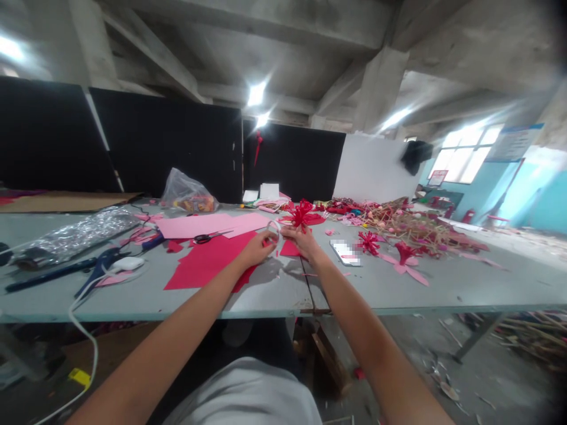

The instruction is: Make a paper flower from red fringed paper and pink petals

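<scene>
My left hand (pixel 260 247) is over the table, its fingers closed at a thin whitish ring (pixel 273 225) that looks like a roll of tape. Just to its right, my right hand (pixel 305 241) has its fingers closed at the base of a red fringed paper flower (pixel 302 211), which points up and away from me. Exactly how the fingertips grip is too small to tell. Red paper sheets (pixel 208 262) lie by my left forearm, with pink sheets (pixel 195 225) behind them. Black-handled scissors (pixel 204 238) rest where the sheets meet. A small red piece (pixel 290 248) sits under my right hand.
A phone (pixel 345 252) lies right of my right forearm, near finished paper flowers (pixel 404 254). Dried stems (pixel 407 221) pile up at the back right. At left are a glue gun (pixel 100 268) with a white cord, a clear film roll (pixel 75 236) and a plastic bag (pixel 188 192).
</scene>
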A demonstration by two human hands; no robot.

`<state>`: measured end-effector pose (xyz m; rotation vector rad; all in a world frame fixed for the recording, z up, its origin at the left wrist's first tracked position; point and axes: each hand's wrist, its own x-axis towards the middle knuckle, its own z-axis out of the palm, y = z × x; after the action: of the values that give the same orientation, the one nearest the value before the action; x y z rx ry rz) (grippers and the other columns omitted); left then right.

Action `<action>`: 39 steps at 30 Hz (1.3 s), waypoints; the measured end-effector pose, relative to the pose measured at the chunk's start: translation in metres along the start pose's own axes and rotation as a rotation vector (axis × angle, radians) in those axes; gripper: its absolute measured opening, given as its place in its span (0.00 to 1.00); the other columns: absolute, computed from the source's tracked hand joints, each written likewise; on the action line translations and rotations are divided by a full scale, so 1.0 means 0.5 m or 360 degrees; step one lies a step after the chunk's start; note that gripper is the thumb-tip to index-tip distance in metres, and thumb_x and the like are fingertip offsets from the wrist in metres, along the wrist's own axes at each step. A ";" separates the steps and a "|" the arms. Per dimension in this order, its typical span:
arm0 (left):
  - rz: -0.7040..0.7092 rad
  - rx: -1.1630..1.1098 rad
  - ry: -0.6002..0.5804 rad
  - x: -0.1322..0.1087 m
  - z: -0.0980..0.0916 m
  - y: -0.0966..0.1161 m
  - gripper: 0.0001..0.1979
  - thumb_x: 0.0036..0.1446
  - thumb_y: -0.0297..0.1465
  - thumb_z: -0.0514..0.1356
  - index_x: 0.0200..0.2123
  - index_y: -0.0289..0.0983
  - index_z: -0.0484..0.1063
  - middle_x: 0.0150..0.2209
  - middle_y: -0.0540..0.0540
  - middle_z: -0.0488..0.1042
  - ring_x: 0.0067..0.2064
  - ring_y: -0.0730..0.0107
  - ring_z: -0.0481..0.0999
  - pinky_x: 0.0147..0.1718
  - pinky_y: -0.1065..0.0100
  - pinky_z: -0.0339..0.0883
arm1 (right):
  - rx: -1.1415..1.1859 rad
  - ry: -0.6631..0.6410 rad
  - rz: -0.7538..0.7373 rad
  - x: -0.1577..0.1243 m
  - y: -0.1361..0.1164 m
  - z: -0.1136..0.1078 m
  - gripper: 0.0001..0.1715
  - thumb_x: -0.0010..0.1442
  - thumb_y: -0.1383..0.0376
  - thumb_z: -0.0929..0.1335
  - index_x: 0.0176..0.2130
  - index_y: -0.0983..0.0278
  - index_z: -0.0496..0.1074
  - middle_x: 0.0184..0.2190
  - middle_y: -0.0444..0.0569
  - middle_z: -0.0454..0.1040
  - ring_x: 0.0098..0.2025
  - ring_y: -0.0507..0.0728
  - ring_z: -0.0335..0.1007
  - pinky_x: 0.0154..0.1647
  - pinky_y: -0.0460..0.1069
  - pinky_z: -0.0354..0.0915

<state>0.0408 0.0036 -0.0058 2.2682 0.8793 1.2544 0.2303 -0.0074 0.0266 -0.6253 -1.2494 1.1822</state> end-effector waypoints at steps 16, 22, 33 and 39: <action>-0.0166 -0.0456 0.0141 0.005 -0.018 0.006 0.21 0.53 0.48 0.67 0.36 0.34 0.80 0.30 0.50 0.77 0.30 0.71 0.69 0.32 0.70 0.59 | -0.0216 -0.0150 0.0000 -0.017 -0.008 0.005 0.20 0.40 0.62 0.81 0.33 0.61 0.74 0.34 0.46 0.81 0.42 0.59 0.77 0.52 0.55 0.68; 0.0059 -0.0057 -0.0080 0.000 -0.015 -0.002 0.14 0.55 0.40 0.65 0.35 0.35 0.82 0.27 0.50 0.77 0.28 0.71 0.67 0.31 0.69 0.59 | -0.0254 0.0026 -0.0051 -0.014 -0.001 0.005 0.23 0.38 0.62 0.82 0.33 0.62 0.73 0.36 0.48 0.81 0.42 0.59 0.77 0.51 0.56 0.68; -0.0123 -0.0247 0.0368 0.014 -0.018 -0.019 0.16 0.58 0.41 0.62 0.39 0.35 0.80 0.35 0.44 0.81 0.35 0.65 0.76 0.39 0.65 0.67 | -0.0320 -0.0135 -0.0138 -0.007 0.010 -0.004 0.25 0.37 0.60 0.83 0.29 0.60 0.69 0.31 0.45 0.79 0.36 0.58 0.77 0.48 0.56 0.72; -0.0389 -0.0827 0.0449 0.014 -0.016 0.001 0.31 0.48 0.43 0.72 0.53 0.36 0.72 0.36 0.47 0.79 0.34 0.69 0.76 0.35 0.67 0.67 | -0.0526 -0.0341 -0.0106 -0.004 0.019 -0.005 0.21 0.39 0.59 0.82 0.27 0.62 0.72 0.29 0.47 0.79 0.33 0.59 0.76 0.44 0.56 0.73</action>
<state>0.0370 0.0087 0.0028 1.5608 0.7798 1.4997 0.2299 -0.0056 0.0169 -0.7052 -1.6554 1.0142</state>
